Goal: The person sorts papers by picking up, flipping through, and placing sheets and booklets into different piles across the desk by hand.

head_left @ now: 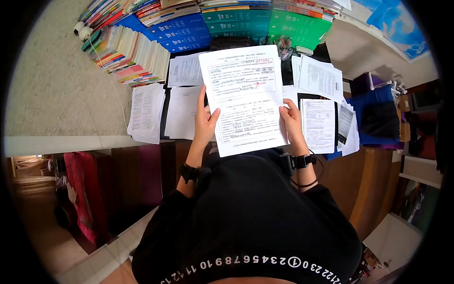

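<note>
A white printed worksheet (246,99) with handwriting in black and some red marks is held up over the desk, between my two hands. My left hand (205,118) grips its left edge, with the thumb on the front and the fingers partly behind. On the opposite side, my right hand (291,120) pinches the right edge in the same way. The fingertips behind the paper are hidden. Under and around the sheet lie more papers, among them a white stack (182,113) by my left hand and a printed stack (318,123) by my right.
Blue file boxes (182,33), teal ones (236,23) and green ones (298,29) line the back, with books on top. A row of books (135,54) stands at the left. Pens in a holder (284,46) sit behind the sheet. Loose papers (146,113) overhang the front left edge.
</note>
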`<state>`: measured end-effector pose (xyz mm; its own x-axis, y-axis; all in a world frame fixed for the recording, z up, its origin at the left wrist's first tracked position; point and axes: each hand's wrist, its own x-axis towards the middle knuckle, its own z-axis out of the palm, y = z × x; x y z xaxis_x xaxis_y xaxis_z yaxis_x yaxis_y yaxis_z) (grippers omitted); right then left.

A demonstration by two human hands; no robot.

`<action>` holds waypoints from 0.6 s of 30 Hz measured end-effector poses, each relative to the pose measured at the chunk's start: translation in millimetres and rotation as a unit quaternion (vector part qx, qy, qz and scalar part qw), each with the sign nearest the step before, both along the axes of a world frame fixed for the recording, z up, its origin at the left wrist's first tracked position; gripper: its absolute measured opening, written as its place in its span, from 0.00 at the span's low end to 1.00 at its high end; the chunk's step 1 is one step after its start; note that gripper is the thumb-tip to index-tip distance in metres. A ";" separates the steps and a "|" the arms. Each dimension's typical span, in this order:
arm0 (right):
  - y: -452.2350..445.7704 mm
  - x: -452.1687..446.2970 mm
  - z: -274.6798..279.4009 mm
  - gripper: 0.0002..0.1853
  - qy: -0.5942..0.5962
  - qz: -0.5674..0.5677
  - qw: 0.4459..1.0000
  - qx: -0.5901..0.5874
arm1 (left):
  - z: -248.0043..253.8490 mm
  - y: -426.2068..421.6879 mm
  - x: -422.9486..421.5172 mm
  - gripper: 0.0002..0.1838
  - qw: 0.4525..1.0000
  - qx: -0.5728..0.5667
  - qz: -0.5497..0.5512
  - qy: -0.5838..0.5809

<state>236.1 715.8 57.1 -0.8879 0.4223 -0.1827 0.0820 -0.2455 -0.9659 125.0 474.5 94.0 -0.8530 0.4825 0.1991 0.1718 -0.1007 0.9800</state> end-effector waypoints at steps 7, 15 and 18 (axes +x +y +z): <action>5.4 -4.9 7.9 0.10 0.018 -0.023 0.999 0.043 | -1.5 3.6 1.3 0.38 1.000 0.015 0.008 -0.023; 66.9 -14.7 -47.5 0.12 0.023 -0.189 0.973 -0.134 | -63.7 -18.4 -12.3 0.33 0.988 -0.118 0.074 -0.068; 115.4 -22.7 -101.7 0.13 0.030 -0.344 0.919 -0.189 | -121.2 -65.7 -0.6 0.33 0.973 -0.217 0.071 -0.014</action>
